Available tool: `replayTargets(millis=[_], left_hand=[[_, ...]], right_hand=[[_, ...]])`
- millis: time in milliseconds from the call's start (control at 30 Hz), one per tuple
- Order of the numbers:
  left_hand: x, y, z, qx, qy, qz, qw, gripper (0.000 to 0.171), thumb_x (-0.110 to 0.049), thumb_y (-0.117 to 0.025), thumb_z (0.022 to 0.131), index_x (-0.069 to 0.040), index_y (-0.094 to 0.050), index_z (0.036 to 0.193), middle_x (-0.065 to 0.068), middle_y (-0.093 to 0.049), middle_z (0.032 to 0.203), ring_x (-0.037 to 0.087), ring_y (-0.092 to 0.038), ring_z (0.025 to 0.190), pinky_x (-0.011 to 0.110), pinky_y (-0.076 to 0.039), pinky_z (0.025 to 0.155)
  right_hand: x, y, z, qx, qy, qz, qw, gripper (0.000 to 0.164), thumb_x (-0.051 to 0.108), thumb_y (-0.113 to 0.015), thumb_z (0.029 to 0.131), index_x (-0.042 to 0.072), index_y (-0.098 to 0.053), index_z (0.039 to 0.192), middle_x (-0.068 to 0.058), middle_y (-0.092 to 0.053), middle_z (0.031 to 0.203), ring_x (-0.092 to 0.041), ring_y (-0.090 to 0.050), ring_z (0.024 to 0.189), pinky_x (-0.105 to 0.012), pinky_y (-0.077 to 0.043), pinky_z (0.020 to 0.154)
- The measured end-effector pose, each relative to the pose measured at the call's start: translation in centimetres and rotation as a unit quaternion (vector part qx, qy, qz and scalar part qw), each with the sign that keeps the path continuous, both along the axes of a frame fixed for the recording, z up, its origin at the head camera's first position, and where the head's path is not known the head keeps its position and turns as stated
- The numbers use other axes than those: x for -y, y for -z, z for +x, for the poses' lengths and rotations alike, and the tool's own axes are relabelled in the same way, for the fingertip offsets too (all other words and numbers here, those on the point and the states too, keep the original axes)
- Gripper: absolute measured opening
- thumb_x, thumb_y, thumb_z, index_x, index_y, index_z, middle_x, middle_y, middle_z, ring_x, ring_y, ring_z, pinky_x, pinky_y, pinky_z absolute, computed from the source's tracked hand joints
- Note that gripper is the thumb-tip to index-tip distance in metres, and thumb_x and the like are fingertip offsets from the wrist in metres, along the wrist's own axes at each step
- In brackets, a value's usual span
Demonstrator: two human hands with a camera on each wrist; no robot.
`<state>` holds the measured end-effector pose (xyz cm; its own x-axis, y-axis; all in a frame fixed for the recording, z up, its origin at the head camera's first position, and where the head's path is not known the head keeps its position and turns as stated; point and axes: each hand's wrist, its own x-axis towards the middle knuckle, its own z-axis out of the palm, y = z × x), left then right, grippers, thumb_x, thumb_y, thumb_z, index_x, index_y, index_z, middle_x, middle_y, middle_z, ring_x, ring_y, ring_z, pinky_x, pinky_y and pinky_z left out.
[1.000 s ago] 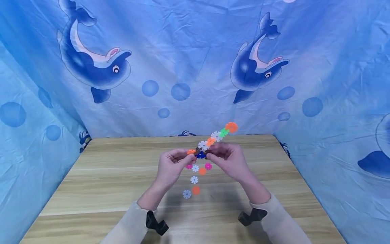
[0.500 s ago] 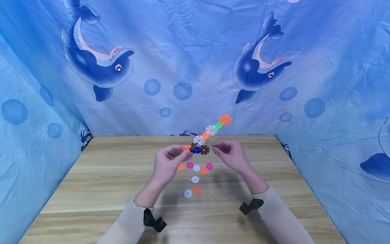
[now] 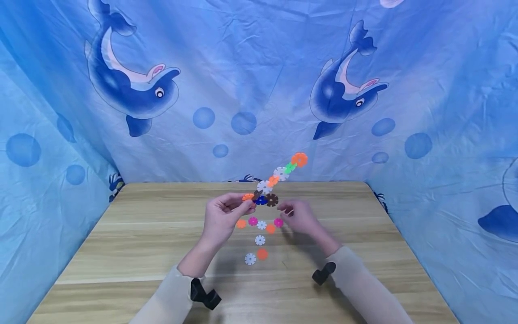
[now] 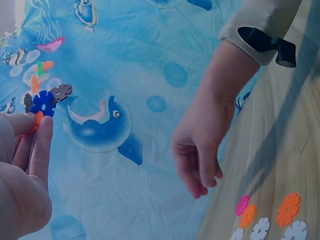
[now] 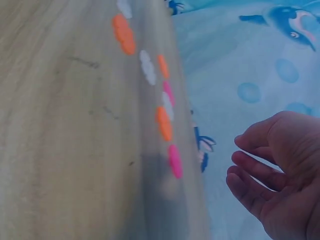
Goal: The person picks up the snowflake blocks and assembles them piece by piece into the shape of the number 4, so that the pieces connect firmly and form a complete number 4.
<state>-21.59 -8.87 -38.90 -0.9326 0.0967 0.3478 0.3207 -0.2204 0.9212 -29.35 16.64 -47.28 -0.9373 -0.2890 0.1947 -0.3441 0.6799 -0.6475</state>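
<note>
My left hand (image 3: 220, 218) pinches an orange notched plastic disc (image 3: 248, 198) between thumb and fingers. That disc belongs to a joined chain held above the table. A blue disc (image 3: 261, 200) sits in it, with a brown disc (image 3: 272, 200) on its right. From there the chain slants up to the right through white discs (image 3: 281, 173) and a green disc (image 3: 290, 168) to an orange disc (image 3: 300, 159) at the end. My right hand (image 3: 300, 217) holds nothing, its fingers loosely bent, apart from the chain and near a pink disc (image 3: 279, 222); the right wrist view shows it above the tabletop.
Several loose discs lie on the wooden table (image 3: 162, 252) below the chain, among them a white disc (image 3: 250, 258), an orange disc (image 3: 262, 254) and another pink disc (image 3: 252, 221). A blue cloth (image 3: 267, 90) with dolphins hangs behind and beside the table.
My right hand has let go of the chain at the brown disc, drawn away to the right, then lowered toward the table. My left hand has shifted slightly left with the chain.
</note>
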Motion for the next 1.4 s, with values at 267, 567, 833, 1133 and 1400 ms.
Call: replayTargets(millis=[267, 567, 833, 1133, 1400], left_hand=[[0.2, 0.6, 0.0, 0.003, 0.001, -0.003, 1.0, 0.025, 0.001, -0.075, 0.096, 0.017, -0.07, 0.115, -0.005, -0.083, 0.091, 0.013, -0.081, 0.084, 0.034, -0.068, 0.082], [0.3, 0.8, 0.1, 0.012, -0.003, 0.002, 0.9999, 0.026, 0.001, -0.075, 0.096, 0.017, -0.07, 0.115, -0.005, -0.083, 0.091, 0.014, -0.082, 0.084, 0.034, -0.068, 0.082], [0.4, 0.9, 0.0, 0.006, -0.001, 0.0, 1.0, 0.025, 0.001, -0.075, 0.096, 0.018, -0.07, 0.114, -0.005, -0.083, 0.091, 0.013, -0.081, 0.083, 0.034, -0.068, 0.082], [0.6, 0.6, 0.0, 0.011, -0.007, -0.007, 0.9999, 0.025, 0.0, -0.075, 0.097, 0.016, -0.071, 0.115, -0.006, -0.083, 0.092, 0.013, -0.081, 0.083, 0.033, -0.068, 0.083], [0.8, 0.7, -0.1, 0.014, -0.013, -0.007, 0.9998, 0.024, 0.001, -0.075, 0.096, 0.016, -0.07, 0.115, -0.005, -0.083, 0.092, 0.013, -0.081, 0.084, 0.033, -0.068, 0.083]], right_hand=[[0.4, 1.8, 0.1, 0.021, -0.003, 0.031, 0.999, 0.029, 0.009, -0.081, 0.091, 0.005, -0.077, 0.12, -0.012, -0.077, 0.117, -0.024, -0.073, 0.099, -0.041, -0.066, 0.089], [0.9, 3.4, 0.2, 0.027, -0.021, 0.086, 0.996, 0.026, 0.01, -0.082, 0.091, 0.006, -0.078, 0.116, -0.009, -0.076, 0.111, -0.02, -0.07, 0.097, -0.04, -0.064, 0.089], [0.7, 3.9, 0.0, 0.03, -0.034, 0.095, 0.994, 0.014, 0.012, -0.081, 0.093, 0.011, -0.081, 0.107, -0.003, -0.077, 0.103, -0.016, -0.07, 0.094, -0.038, -0.065, 0.089], [0.1, 3.6, -0.3, 0.029, -0.029, 0.08, 0.996, 0.023, 0.006, -0.082, 0.089, 0.008, -0.08, 0.111, -0.003, -0.069, 0.1, -0.013, -0.062, 0.089, -0.029, -0.06, 0.079], [-1.0, 3.0, -0.4, 0.054, -0.023, 0.046, 0.997, 0.014, 0.009, -0.081, 0.091, 0.015, -0.081, 0.104, 0.005, -0.074, 0.092, -0.009, -0.066, 0.083, -0.026, -0.06, 0.075]])
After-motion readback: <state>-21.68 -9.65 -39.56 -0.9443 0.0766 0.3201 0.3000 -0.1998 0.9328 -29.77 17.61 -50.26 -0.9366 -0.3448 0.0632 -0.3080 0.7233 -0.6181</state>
